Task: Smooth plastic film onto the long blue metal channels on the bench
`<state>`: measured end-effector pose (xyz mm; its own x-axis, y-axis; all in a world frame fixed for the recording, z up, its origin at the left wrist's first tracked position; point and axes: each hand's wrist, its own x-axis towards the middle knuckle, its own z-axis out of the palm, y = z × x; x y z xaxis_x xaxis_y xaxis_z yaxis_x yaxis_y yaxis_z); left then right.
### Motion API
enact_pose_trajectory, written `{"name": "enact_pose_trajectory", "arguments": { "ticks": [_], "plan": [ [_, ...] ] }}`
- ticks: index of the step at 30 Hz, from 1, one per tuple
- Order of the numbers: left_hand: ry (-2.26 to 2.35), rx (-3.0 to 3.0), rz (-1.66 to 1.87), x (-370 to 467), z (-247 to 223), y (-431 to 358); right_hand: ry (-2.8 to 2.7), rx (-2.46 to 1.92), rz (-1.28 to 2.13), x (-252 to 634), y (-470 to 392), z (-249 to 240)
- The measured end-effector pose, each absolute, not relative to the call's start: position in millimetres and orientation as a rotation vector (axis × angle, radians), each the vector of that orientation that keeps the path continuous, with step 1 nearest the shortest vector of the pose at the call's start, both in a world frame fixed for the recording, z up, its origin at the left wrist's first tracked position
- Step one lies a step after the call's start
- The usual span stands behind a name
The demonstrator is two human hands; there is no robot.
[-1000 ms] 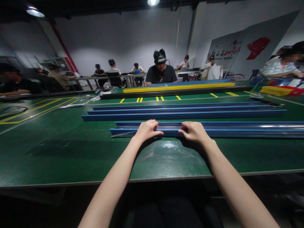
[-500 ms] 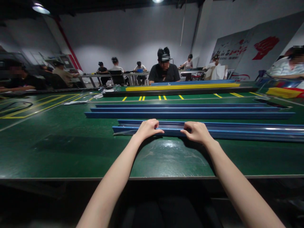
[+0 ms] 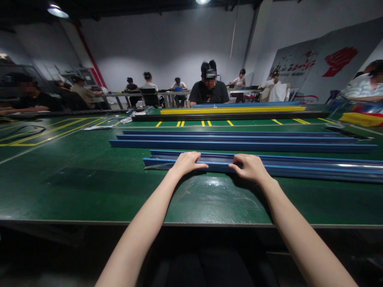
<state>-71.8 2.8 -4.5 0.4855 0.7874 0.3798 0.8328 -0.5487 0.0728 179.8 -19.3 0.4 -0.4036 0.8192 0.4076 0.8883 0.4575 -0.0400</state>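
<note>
A long blue channel-shaped profile lies across the green table in front of me and runs out of view on the right. My left hand grips its near wall close to the left end, thumb on my side and fingers curled over into the channel. A short way to the right, my right hand holds the same wall in a like manner. The fingertips of both hands are partly hidden inside the channel. Clear film hangs at the profile's left end.
Behind lie more blue profiles, then a black profile and a yellow profile. Crumpled clear plastic sits at the back left. A co-worker sits across the table. Its front edge runs below my forearms.
The view has shifted slightly, so the scene sits a little farther right. Both hands keep their hold on the blue profile, with no clear movement along it.
</note>
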Motion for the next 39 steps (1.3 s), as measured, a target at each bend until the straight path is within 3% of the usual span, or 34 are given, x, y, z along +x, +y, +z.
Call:
{"name": "enact_pose_trajectory", "arguments": {
  "ticks": [39],
  "plan": [
    [-1.337,-2.568,-0.346,-69.5,-6.0,-0.6,-2.430,-1.453,-0.226,177.3,-20.9,2.9]
  ]
}}
